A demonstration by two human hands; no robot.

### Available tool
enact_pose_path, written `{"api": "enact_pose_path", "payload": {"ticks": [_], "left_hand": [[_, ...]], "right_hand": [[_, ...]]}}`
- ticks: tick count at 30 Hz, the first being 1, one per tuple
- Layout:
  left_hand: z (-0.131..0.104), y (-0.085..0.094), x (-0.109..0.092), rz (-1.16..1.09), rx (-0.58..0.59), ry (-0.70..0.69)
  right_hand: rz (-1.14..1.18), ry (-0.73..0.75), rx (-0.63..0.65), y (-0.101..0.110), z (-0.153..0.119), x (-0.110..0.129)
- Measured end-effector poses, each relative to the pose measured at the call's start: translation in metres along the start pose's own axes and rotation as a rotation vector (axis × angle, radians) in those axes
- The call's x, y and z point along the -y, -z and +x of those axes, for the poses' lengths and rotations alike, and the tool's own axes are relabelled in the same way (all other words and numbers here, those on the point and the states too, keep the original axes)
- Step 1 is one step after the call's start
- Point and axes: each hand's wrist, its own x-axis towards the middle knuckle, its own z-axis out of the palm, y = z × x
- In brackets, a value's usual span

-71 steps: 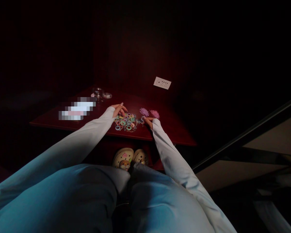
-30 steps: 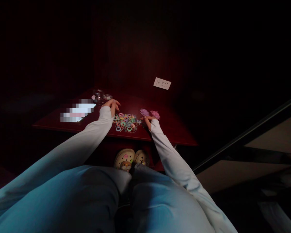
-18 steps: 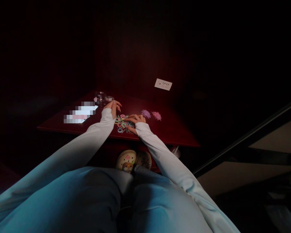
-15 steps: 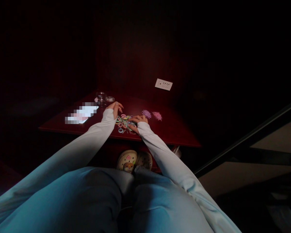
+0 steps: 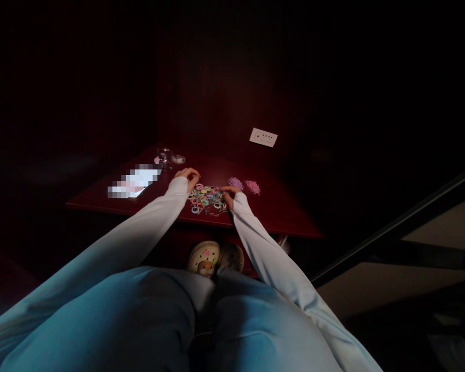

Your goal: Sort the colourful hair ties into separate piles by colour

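A loose heap of small colourful hair ties and clips (image 5: 206, 198) lies near the front edge of the dark red table (image 5: 282, 212). At the heap's far left edge, my left hand (image 5: 187, 176) hovers with loosely bent fingers, nothing visible in them. My right hand (image 5: 231, 195) is at the heap's right side, index finger and thumb apart over its edge. Whether its fingertips touch any piece is too small to tell. Behind it sit a purple pile (image 5: 235, 183) and a pink pile (image 5: 252, 187) of small thin pieces.
On the left lies a lit phone-like screen (image 5: 135, 182), blurred out. Clear jars (image 5: 165, 156) and a round lid (image 5: 178, 159) stand behind it. A white socket plate (image 5: 263, 137) is on the back wall. Cream clogs (image 5: 203, 257) show below the table.
My right hand has drawn back rightward off the heap, uncovering more of the hair ties, and its fingers have parted. My left hand keeps nearly its place. The view has shifted slightly.
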Motion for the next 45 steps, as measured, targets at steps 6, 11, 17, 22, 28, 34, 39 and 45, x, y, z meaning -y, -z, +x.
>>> {"api": "enact_pose_path", "payload": {"ticks": [6,11,17,22,28,34,39,45], "left_hand": [[-0.011,-0.012,0.000,0.173,0.198,-0.176],[-0.003,-0.020,0.013,0.105,0.294,-0.161],[0.004,-0.021,0.018,0.110,0.260,-0.180],[0.002,-0.024,0.021,0.124,0.227,-0.244],[-0.003,-0.028,0.022,0.138,0.115,-0.204],[-0.006,-0.029,0.024,0.115,0.062,-0.212],[-0.005,-0.030,0.027,0.100,0.087,-0.213],[-0.003,-0.033,0.033,0.099,0.052,-0.224]], "right_hand": [[-0.163,-0.050,-0.065,0.004,0.000,0.002],[-0.241,-0.051,-0.061,0.001,0.000,0.004],[-0.362,0.128,0.082,-0.005,-0.010,0.018],[-0.405,0.115,0.087,-0.005,-0.014,0.029],[-0.409,-0.114,0.020,-0.003,-0.008,0.038],[-0.490,0.002,0.033,-0.009,-0.011,0.034],[-0.514,0.001,0.032,-0.010,-0.011,0.031],[-0.532,-0.015,0.043,-0.009,-0.010,0.033]]}}
